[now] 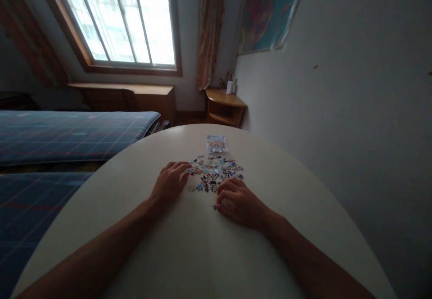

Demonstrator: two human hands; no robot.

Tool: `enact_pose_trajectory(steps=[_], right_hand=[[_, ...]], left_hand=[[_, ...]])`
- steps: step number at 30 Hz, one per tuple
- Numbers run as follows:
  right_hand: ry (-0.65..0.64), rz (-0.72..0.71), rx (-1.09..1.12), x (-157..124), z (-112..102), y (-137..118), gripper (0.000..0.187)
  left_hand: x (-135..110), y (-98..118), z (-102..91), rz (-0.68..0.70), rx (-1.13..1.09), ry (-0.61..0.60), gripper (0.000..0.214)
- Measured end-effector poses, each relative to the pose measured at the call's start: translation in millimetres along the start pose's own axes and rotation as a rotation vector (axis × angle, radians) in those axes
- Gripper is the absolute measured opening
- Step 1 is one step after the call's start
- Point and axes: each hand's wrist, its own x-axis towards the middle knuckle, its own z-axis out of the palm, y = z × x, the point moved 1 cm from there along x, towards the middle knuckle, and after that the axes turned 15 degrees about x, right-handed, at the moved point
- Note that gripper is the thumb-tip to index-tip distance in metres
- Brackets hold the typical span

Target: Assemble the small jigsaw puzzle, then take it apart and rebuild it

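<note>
Resting palm down on the round white table (189, 254), the left hand (170, 179) lies open and flat, its fingertips touching the left edge of a loose scatter of small coloured puzzle pieces (216, 170). The right hand (238, 202) sits just beside the near right edge of the same scatter, fingers curled under and knuckles up. 1 stray piece (215, 207) lies at its thumb tip, apart from the rest; whether the hand pinches it or only touches it cannot be told. The pieces lie around the middle of the table, between the 2 hands and beyond them. Just past the scatter lies a small printed picture card (216, 144). A bed (67, 132) with a blue checked cover stands to the left, under a barred window (124, 20), and a wooden corner shelf (224, 105) fills the far corner.
</note>
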Motion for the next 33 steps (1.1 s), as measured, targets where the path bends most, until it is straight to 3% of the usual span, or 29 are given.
enact_pose_trajectory(steps=[7,25,33], right_hand=[[-0.007,0.005,-0.004,1,0,0,0.004],[-0.012,0.002,0.011,0,0,3,0.006],[0.011,-0.001,0.014,1,0,1,0.007]], left_hand=[[3,-3,6.1,-0.012,-0.013,-0.057,0.027],[7,-13,14.9,-0.081,-0.193,-0.049,0.018],[4,-10,9.7,-0.074,-0.216,-0.057,0.017]])
